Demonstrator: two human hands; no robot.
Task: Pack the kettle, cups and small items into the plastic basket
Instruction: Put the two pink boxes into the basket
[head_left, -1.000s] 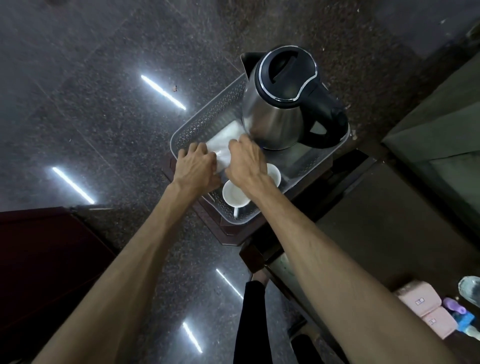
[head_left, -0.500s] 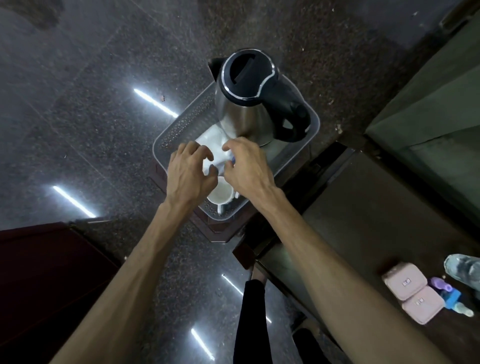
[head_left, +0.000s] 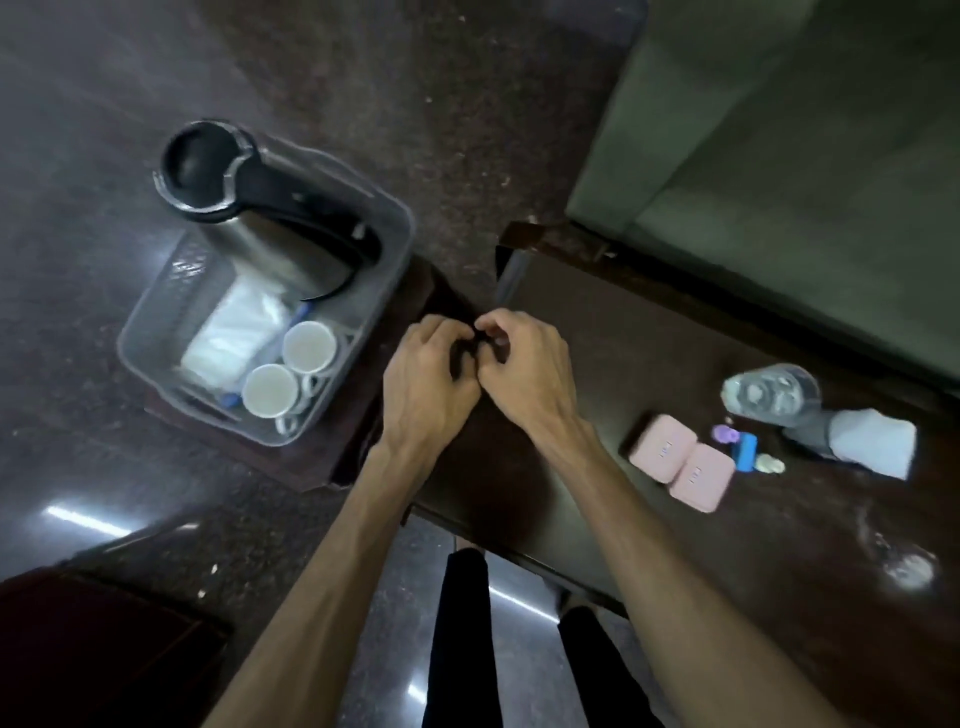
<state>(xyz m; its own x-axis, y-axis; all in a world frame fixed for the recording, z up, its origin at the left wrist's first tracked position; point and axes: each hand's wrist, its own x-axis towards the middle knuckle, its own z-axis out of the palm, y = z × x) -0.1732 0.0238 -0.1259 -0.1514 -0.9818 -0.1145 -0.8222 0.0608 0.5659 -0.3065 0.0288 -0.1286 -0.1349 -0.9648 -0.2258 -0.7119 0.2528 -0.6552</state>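
Note:
The clear plastic basket (head_left: 401, 235) stands on a low dark stool at the left. Inside it the steel kettle (head_left: 270, 244) with a black lid and handle fills the far end. A white packet (head_left: 234, 332) lies beside two white cups (head_left: 307, 345) (head_left: 269, 389) at the near end. My left hand (head_left: 426, 379) and my right hand (head_left: 524, 369) are outside the basket, to its right, over the left edge of the dark table (head_left: 649, 322). Their curled fingertips touch each other, and I see no object in them.
On the table to the right lie two pink cases (head_left: 680, 460), a small purple item (head_left: 726, 434), a blue item (head_left: 747, 451), a clear bottle (head_left: 774, 395) and a white cloth (head_left: 872, 441). A green upholstered seat (head_left: 779, 156) stands behind the table. My dark-trousered legs are below.
Both hands left the white packet and cups in the basket and moved right, meeting over the table edge. The view swung right, revealing more of the table.

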